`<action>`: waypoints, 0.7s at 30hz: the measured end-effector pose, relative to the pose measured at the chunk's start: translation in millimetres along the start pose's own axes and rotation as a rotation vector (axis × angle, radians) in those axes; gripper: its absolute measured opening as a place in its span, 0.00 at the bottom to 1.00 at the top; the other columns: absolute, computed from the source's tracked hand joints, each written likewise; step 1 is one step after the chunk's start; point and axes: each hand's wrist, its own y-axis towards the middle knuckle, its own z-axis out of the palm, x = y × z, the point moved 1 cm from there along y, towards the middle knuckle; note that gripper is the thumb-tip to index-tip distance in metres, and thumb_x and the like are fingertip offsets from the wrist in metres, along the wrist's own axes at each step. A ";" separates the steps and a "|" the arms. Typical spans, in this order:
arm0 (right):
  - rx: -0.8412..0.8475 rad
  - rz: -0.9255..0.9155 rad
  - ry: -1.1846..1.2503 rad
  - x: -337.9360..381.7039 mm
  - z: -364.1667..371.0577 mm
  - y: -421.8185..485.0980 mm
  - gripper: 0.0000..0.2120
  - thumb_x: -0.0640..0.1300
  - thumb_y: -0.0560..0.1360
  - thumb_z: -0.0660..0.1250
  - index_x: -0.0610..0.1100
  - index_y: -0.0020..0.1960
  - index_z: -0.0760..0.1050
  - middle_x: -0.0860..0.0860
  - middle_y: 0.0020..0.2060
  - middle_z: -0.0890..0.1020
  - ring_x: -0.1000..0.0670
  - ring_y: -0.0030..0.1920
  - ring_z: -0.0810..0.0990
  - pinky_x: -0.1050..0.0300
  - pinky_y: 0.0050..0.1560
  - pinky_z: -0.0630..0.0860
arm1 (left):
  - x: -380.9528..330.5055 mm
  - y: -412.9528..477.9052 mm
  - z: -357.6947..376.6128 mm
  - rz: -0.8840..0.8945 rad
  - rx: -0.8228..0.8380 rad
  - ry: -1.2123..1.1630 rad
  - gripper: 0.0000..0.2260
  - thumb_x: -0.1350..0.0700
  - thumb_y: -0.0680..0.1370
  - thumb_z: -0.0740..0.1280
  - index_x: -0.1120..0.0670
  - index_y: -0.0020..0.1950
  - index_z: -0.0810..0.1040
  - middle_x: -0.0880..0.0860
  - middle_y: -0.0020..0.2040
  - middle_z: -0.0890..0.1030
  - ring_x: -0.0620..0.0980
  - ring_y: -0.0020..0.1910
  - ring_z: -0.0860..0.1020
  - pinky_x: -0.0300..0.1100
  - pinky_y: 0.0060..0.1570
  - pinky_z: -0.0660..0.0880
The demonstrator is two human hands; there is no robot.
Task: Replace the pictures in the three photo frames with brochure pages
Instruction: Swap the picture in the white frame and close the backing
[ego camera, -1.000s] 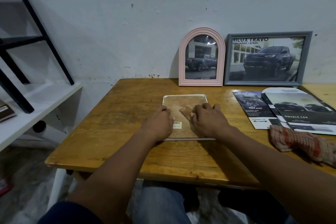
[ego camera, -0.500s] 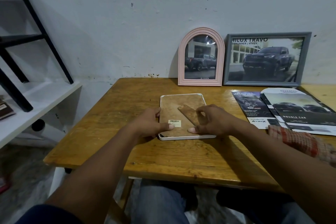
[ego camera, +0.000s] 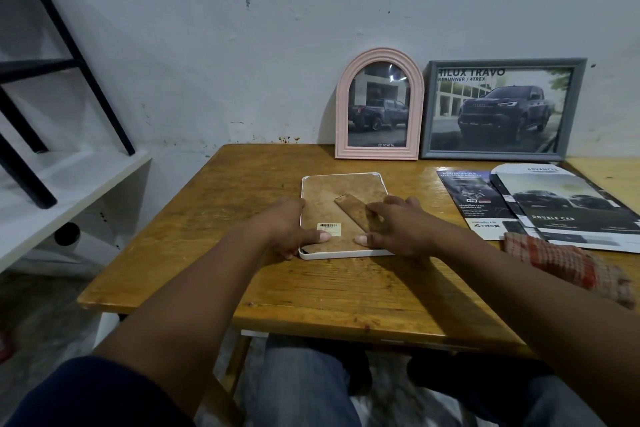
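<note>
A white photo frame (ego camera: 341, 255) lies face down at the middle of the wooden table (ego camera: 311, 295), brown backing up. The left hand (ego camera: 287, 229) grips its left edge, thumb beside the barcode sticker (ego camera: 329, 228). The right hand (ego camera: 398, 229) holds the right edge, fingers curled over the easel stand (ego camera: 351, 210). A pink arched frame (ego camera: 379, 153) and a grey frame (ego camera: 491, 155) lean against the far wall, with brochure pages (ego camera: 568, 211) at the right.

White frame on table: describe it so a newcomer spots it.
On the wooden table, before the upright pink arched frame and grey frame, the left hand and right hand hold the white frame. Only it lies face down, brown backing up.
</note>
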 end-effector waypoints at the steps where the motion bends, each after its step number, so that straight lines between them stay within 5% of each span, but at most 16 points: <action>1: 0.005 0.001 -0.010 0.6 -0.4 0.2 0.40 0.69 0.75 0.62 0.51 0.79 0.56 0.44 0.77 0.59 0.38 0.75 0.55 0.41 0.70 0.62 | 0.1 -0.4 0.0 0.005 0.001 0.005 0.42 0.42 0.74 0.75 0.51 0.82 0.57 0.56 0.73 0.67 0.53 0.45 0.83 0.38 0.32 0.79; 5: 0.009 0.006 -0.013 -0.3 1.7 -1.1 0.40 0.69 0.75 0.61 0.52 0.80 0.54 0.45 0.78 0.57 0.38 0.76 0.54 0.40 0.71 0.60 | 2.3 -2.2 1.2 0.050 -0.005 0.063 0.41 0.40 0.75 0.73 0.51 0.81 0.58 0.55 0.74 0.66 0.53 0.49 0.81 0.38 0.32 0.79; 9: -0.055 0.023 0.093 -2.2 1.2 0.2 0.42 0.68 0.71 0.68 0.51 0.78 0.60 0.46 0.77 0.63 0.40 0.74 0.58 0.43 0.70 0.61 | 3.5 -6.3 3.1 0.114 -0.063 0.259 0.37 0.35 0.76 0.68 0.51 0.80 0.63 0.56 0.75 0.67 0.56 0.65 0.74 0.46 0.55 0.76; 12: -0.139 0.097 0.366 -7.2 0.0 1.7 0.40 0.63 0.71 0.73 0.49 0.76 0.64 0.46 0.72 0.70 0.41 0.70 0.68 0.44 0.67 0.70 | -1.7 -12.7 6.1 0.104 -0.059 0.268 0.35 0.35 0.79 0.65 0.51 0.80 0.63 0.56 0.76 0.66 0.57 0.71 0.70 0.49 0.63 0.70; 16: -0.372 0.300 0.797 -19.5 2.8 4.1 0.23 0.54 0.74 0.72 0.45 0.65 0.76 0.46 0.56 0.82 0.45 0.52 0.82 0.45 0.51 0.81 | -14.7 -13.6 10.4 0.069 -0.049 0.223 0.29 0.38 0.82 0.61 0.53 0.78 0.66 0.56 0.74 0.68 0.56 0.69 0.72 0.47 0.61 0.70; 21: -0.312 0.409 0.978 -20.5 -1.4 5.1 0.07 0.44 0.75 0.73 0.41 0.50 0.81 0.41 0.45 0.83 0.43 0.46 0.83 0.44 0.50 0.82 | -22.0 -5.2 12.2 0.042 -0.052 0.186 0.26 0.39 0.82 0.60 0.55 0.72 0.73 0.54 0.61 0.77 0.53 0.56 0.77 0.47 0.51 0.73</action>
